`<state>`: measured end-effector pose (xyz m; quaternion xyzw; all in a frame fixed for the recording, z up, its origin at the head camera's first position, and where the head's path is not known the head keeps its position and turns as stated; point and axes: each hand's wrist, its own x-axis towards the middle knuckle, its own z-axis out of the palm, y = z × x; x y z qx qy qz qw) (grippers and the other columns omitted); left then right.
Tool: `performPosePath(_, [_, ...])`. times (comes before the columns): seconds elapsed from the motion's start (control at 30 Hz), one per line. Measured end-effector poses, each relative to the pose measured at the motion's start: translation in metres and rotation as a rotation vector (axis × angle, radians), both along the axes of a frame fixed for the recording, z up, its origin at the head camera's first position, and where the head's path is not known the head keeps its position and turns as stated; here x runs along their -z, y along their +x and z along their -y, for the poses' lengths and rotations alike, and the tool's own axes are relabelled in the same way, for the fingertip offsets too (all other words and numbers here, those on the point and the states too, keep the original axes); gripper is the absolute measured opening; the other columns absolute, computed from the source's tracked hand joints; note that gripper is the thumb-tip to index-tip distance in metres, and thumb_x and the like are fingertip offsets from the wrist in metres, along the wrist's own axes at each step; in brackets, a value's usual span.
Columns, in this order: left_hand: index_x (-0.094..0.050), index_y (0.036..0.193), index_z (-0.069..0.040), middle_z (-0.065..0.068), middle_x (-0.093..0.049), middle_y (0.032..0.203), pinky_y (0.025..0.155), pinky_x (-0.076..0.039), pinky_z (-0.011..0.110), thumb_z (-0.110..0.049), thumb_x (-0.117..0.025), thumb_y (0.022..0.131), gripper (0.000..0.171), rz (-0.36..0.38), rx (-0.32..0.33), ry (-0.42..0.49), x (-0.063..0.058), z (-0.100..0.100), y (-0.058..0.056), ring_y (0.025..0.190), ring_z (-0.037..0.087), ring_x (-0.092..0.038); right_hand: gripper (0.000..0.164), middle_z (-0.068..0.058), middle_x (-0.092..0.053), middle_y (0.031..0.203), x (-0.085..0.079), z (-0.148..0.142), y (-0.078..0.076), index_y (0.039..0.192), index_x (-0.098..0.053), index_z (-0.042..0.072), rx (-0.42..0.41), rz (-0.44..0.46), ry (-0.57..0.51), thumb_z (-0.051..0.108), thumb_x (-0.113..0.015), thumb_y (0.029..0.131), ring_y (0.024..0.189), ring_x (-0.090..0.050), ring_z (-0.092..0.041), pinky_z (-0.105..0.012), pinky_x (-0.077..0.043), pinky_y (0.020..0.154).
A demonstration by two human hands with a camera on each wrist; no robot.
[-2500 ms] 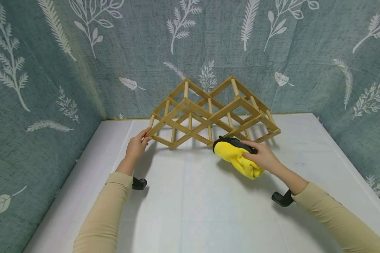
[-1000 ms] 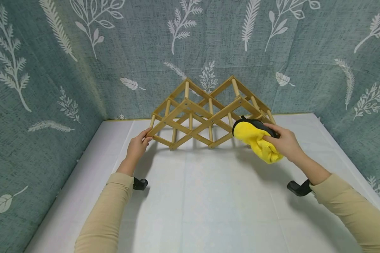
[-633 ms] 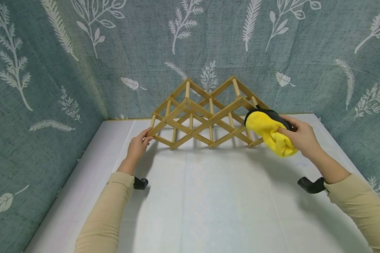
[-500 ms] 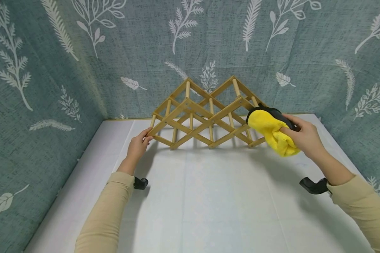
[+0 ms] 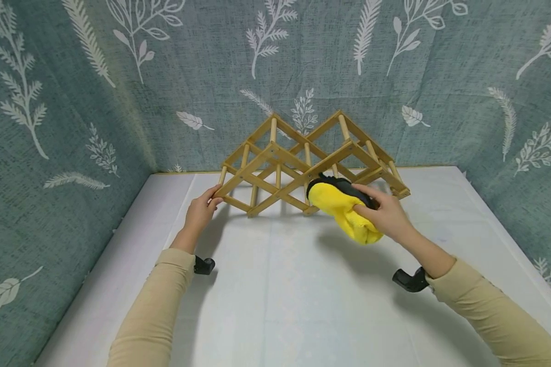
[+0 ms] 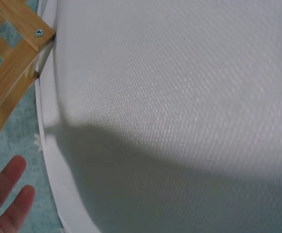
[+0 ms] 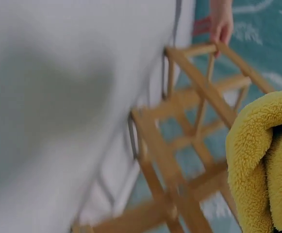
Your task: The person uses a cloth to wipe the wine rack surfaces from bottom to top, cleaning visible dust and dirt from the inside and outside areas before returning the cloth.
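Observation:
A wooden folding wine rack (image 5: 280, 192) of crossed slats and dowels stands near the back wall. At its left end my left hand (image 5: 198, 216) grips the corner between thumb and fingers, also visible at the far end in the right wrist view. My right hand (image 5: 390, 216) holds a bunched yellow towel (image 5: 335, 201) with a black side, thumb on the yellow and fingers over the black. In the head view the towel overlaps the lower right-middle slats of the rack. Close up in the right wrist view, its plush yellow folds (image 7: 250, 160) hide part of the rack.
The table wears a white cloth (image 5: 280, 285). Grey-green fabric with white leaf prints (image 5: 211, 66) hangs behind and on both sides, and the rack stands close to the back one. A black wrist device (image 5: 205, 266) sits under each forearm.
The right hand carried the towel rightward along the rack until about half a second ago, and is now back left near the rack's middle. The left hand keeps its place at the left end.

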<state>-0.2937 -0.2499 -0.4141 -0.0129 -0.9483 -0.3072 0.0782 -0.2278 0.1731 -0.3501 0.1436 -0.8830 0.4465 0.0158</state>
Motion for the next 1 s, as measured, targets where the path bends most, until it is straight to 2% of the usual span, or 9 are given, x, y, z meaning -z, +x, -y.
performPosePath(0.17, [-0.040, 0.140, -0.016, 0.019, -0.058, 0.121, 0.067, -0.047, 0.041, -0.030, -0.048, 0.093, 0.050, -0.002, 0.012, 0.010, 0.001, -0.001, -0.001, 0.088, 0.032, -0.064, 0.047, -0.018, -0.054, 0.126, 0.023, 0.036, -0.007, 0.134, -0.049, 0.011, -0.067, 0.061, -0.037, 0.019, -0.060, 0.088, 0.063, -0.049, -0.014, -0.025, -0.043, 0.057])
performPosePath(0.33, [-0.040, 0.140, -0.016, 0.019, -0.056, 0.123, 0.067, -0.048, 0.041, -0.030, -0.047, 0.093, 0.050, 0.008, 0.013, 0.010, -0.001, -0.002, 0.000, 0.089, 0.032, -0.064, 0.047, -0.019, -0.058, 0.119, 0.042, 0.070, -0.013, 0.134, -0.049, 0.011, -0.126, 0.078, -0.018, 0.018, -0.058, 0.088, 0.041, -0.032, -0.008, -0.024, -0.035, 0.046])
performPosePath(0.43, [-0.040, 0.140, -0.016, 0.019, -0.055, 0.125, 0.068, -0.048, 0.040, -0.030, -0.047, 0.093, 0.050, 0.006, 0.010, 0.012, -0.001, -0.001, 0.000, 0.089, 0.032, -0.064, 0.047, -0.019, -0.061, 0.113, 0.053, 0.090, -0.018, 0.134, -0.049, 0.010, -0.162, 0.071, -0.012, 0.016, -0.058, 0.088, 0.039, -0.031, -0.008, -0.022, -0.033, 0.044])
performPosePath(0.53, [-0.040, 0.140, -0.015, 0.019, -0.056, 0.124, 0.067, -0.048, 0.040, -0.030, -0.048, 0.093, 0.050, -0.004, 0.015, 0.010, 0.000, 0.000, -0.001, 0.088, 0.032, -0.065, 0.046, -0.016, -0.058, 0.122, 0.060, 0.109, -0.022, 0.133, -0.050, 0.011, -0.181, 0.068, 0.016, 0.015, -0.057, 0.088, 0.040, -0.028, -0.008, -0.021, -0.031, 0.044])
performPosePath(0.6, [-0.040, 0.140, -0.016, 0.020, -0.056, 0.123, 0.067, -0.048, 0.040, -0.029, -0.048, 0.093, 0.049, -0.006, 0.012, 0.011, 0.000, 0.000, -0.001, 0.088, 0.033, -0.065, 0.046, -0.017, -0.062, 0.113, 0.064, 0.121, -0.024, 0.133, -0.049, 0.011, -0.192, 0.075, 0.038, 0.014, -0.057, 0.088, 0.039, -0.025, -0.008, -0.020, -0.029, 0.043])
performPosePath(0.63, [-0.041, 0.140, -0.015, 0.020, -0.056, 0.123, 0.067, -0.048, 0.040, -0.029, -0.048, 0.093, 0.049, -0.008, 0.010, 0.012, 0.000, 0.000, 0.000, 0.088, 0.033, -0.065, 0.046, -0.017, -0.058, 0.121, 0.066, 0.127, -0.025, 0.133, -0.049, 0.011, -0.200, 0.081, 0.038, 0.014, -0.057, 0.088, 0.039, -0.025, -0.008, -0.020, -0.030, 0.043])
performPosePath(0.77, [-0.041, 0.140, -0.016, 0.020, -0.057, 0.122, 0.068, -0.048, 0.041, -0.029, -0.048, 0.093, 0.049, -0.006, -0.003, 0.010, -0.001, -0.001, 0.000, 0.088, 0.032, -0.064, 0.047, -0.015, -0.059, 0.120, 0.071, 0.146, -0.030, 0.134, -0.048, 0.012, -0.212, 0.110, 0.050, 0.013, -0.056, 0.088, 0.038, -0.026, -0.008, -0.019, -0.029, 0.043])
performPosePath(0.9, [-0.041, 0.140, -0.017, 0.019, -0.058, 0.121, 0.068, -0.047, 0.040, -0.030, -0.048, 0.093, 0.049, -0.004, -0.002, 0.010, 0.000, -0.001, 0.000, 0.087, 0.032, -0.064, 0.046, -0.014, -0.052, 0.131, 0.076, 0.160, -0.035, 0.134, -0.048, 0.009, -0.207, 0.105, 0.072, 0.012, -0.056, 0.088, 0.039, -0.026, -0.008, -0.019, -0.029, 0.043])
performPosePath(1.0, [-0.041, 0.140, -0.016, 0.020, -0.058, 0.121, 0.066, -0.047, 0.039, -0.029, -0.048, 0.093, 0.049, -0.006, -0.002, 0.012, 0.001, 0.000, 0.000, 0.086, 0.032, -0.064, 0.046, -0.016, -0.053, 0.130, 0.080, 0.167, -0.038, 0.133, -0.048, 0.007, -0.202, 0.116, 0.070, 0.012, -0.056, 0.088, 0.040, -0.027, -0.008, -0.019, -0.029, 0.043])
